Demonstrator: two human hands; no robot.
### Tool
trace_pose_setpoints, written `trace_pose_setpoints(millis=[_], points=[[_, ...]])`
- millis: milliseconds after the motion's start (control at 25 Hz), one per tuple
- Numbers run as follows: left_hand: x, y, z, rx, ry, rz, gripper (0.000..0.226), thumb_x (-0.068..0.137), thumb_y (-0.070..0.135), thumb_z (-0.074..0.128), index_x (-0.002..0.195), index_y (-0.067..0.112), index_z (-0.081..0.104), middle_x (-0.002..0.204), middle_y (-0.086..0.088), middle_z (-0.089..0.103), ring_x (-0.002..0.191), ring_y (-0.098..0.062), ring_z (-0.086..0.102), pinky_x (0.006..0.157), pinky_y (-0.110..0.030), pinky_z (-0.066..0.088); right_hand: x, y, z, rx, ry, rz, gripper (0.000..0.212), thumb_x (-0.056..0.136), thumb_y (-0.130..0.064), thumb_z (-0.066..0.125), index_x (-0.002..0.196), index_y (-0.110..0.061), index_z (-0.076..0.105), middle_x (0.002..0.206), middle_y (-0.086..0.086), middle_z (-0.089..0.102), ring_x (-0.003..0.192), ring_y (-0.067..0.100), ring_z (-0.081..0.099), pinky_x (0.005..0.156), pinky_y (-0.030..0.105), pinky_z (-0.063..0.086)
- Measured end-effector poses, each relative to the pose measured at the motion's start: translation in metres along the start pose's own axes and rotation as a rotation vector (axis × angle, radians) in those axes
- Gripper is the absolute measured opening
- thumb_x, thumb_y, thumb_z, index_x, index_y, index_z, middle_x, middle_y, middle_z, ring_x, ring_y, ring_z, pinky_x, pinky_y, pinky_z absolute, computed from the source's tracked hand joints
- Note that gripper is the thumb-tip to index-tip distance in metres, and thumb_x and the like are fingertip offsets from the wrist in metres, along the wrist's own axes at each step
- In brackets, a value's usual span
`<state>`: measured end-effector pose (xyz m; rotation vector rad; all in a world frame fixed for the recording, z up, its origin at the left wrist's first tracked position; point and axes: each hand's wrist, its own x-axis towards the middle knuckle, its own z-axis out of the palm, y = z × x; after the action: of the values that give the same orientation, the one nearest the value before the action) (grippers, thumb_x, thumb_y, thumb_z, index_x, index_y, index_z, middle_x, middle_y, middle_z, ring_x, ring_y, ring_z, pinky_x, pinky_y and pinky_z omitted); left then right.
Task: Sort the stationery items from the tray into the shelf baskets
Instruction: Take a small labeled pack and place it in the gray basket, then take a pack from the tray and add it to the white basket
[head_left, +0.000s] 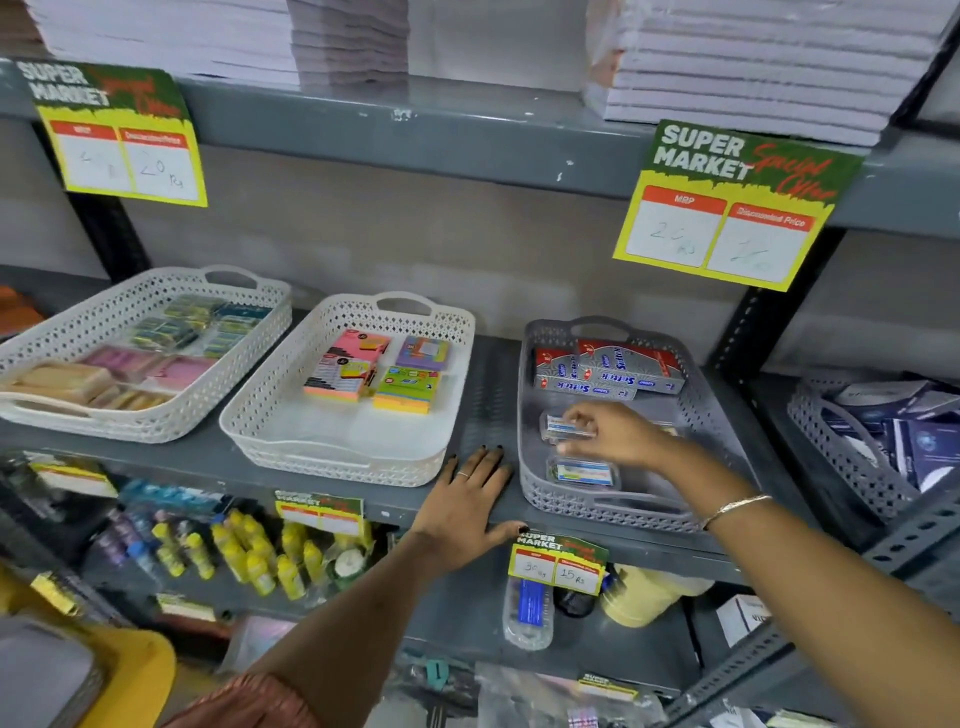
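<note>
Three baskets stand on the grey shelf (363, 499). Inside the grey basket (613, 512) on the right, my right hand (618, 434) pinches a small clear plastic box (563, 430). A second clear box (584, 472) lies just in front of it, and red-and-silver staple boxes (608, 371) fill the basket's back. My left hand (467, 499) rests flat on the shelf edge, left of the grey basket, holding nothing. The middle white basket (291, 415) holds sticky note pads (376, 371). The left white basket (140, 423) holds erasers and pink packs.
Price cards (727, 208) hang from the upper shelf, which carries stacked paper. A small price tag (558, 564) hangs below the grey basket. Yellow glue bottles (249, 556) crowd the lower shelf. Another grey basket (852, 462) with dark packs sits far right. A yellow object (135, 675) is bottom left.
</note>
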<state>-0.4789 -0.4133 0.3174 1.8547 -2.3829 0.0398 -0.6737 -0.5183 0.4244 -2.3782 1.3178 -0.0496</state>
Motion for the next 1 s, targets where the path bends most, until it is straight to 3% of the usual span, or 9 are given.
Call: trace_pose_setpoints(millis=[200, 320, 440, 520, 680, 760, 880, 1000], points=[[-0.056, -0.031, -0.009, 0.081, 0.136, 0.223, 0.068, 0.088, 0.058, 0.031, 0.135, 0.009, 0.036, 0.144, -0.015, 0.039, 0.135, -0.028, 0.026, 0.11, -0.041, 0.017, 0.031, -0.11, -0.024, 0.193, 0.416, -0.282, 0.033, 0.08, -0.032, 0.069, 0.105, -0.012, 0.061, 0.086, 0.003, 0.062, 0.074, 0.018, 0.056, 0.078, 0.041, 0.053], [-0.107, -0.069, -0.012, 0.165, 0.075, 0.18, 0.067, 0.089, 0.057, 0.028, 0.135, 0.01, 0.041, 0.145, -0.013, 0.039, 0.135, -0.027, 0.029, 0.109, -0.04, 0.016, 0.046, -0.209, -0.012, 0.258, 0.473, -0.508, 0.032, 0.08, -0.034, 0.067, 0.105, -0.015, 0.06, 0.089, 0.002, 0.062, 0.079, 0.021, 0.059, 0.076, 0.038, 0.05], [-0.176, -0.128, -0.014, 0.189, 0.04, -0.025, 0.069, 0.088, 0.058, 0.027, 0.133, 0.01, 0.047, 0.143, -0.013, 0.042, 0.132, -0.027, 0.035, 0.107, -0.04, 0.018, 0.059, -0.307, 0.028, 0.159, 0.382, -0.693, 0.035, 0.083, -0.036, 0.063, 0.11, -0.016, 0.058, 0.1, 0.006, 0.064, 0.086, 0.018, 0.058, 0.077, 0.032, 0.046], [-0.235, -0.173, -0.012, 0.166, 0.019, -0.187, 0.069, 0.087, 0.059, 0.028, 0.131, 0.01, 0.048, 0.141, -0.013, 0.045, 0.13, -0.028, 0.038, 0.107, -0.041, 0.024, 0.07, -0.371, 0.069, 0.101, 0.29, -0.777, 0.036, 0.084, -0.037, 0.061, 0.112, -0.016, 0.056, 0.104, 0.007, 0.063, 0.091, 0.021, 0.058, 0.078, 0.036, 0.047], [-0.356, -0.256, 0.004, 0.065, -0.015, -0.495, 0.068, 0.087, 0.061, 0.033, 0.129, 0.01, 0.049, 0.14, -0.014, 0.046, 0.13, -0.028, 0.039, 0.099, -0.045, 0.04, 0.094, -0.476, 0.163, 0.103, 0.09, -0.819, 0.033, 0.085, -0.034, 0.062, 0.111, -0.015, 0.056, 0.106, 0.006, 0.062, 0.095, 0.024, 0.059, 0.078, 0.037, 0.048], [-0.41, -0.286, 0.02, 0.032, -0.058, -0.61, 0.07, 0.09, 0.063, 0.028, 0.131, 0.01, 0.048, 0.142, -0.013, 0.043, 0.132, -0.029, 0.036, 0.103, -0.044, 0.035, 0.106, -0.513, 0.21, 0.094, 0.001, -0.818, 0.035, 0.085, -0.034, 0.062, 0.113, -0.013, 0.055, 0.106, 0.007, 0.062, 0.096, 0.025, 0.059, 0.077, 0.032, 0.044], [-0.477, -0.312, 0.053, -0.052, -0.132, -0.777, 0.074, 0.092, 0.065, 0.021, 0.134, 0.009, 0.045, 0.143, -0.014, 0.041, 0.131, -0.031, 0.036, 0.106, -0.045, 0.02, 0.124, -0.555, 0.274, 0.026, -0.108, -0.796, 0.039, 0.087, -0.036, 0.059, 0.118, -0.014, 0.053, 0.109, 0.008, 0.061, 0.1, 0.027, 0.059, 0.078, 0.038, 0.048], [-0.523, -0.321, 0.092, -0.16, -0.188, -0.866, 0.076, 0.091, 0.067, 0.023, 0.136, 0.009, 0.041, 0.143, -0.016, 0.04, 0.132, -0.033, 0.034, 0.103, -0.046, 0.019, 0.141, -0.576, 0.338, -0.029, -0.228, -0.762, 0.039, 0.088, -0.035, 0.057, 0.12, -0.013, 0.052, 0.117, 0.011, 0.06, 0.107, 0.029, 0.058, 0.081, 0.04, 0.048]])
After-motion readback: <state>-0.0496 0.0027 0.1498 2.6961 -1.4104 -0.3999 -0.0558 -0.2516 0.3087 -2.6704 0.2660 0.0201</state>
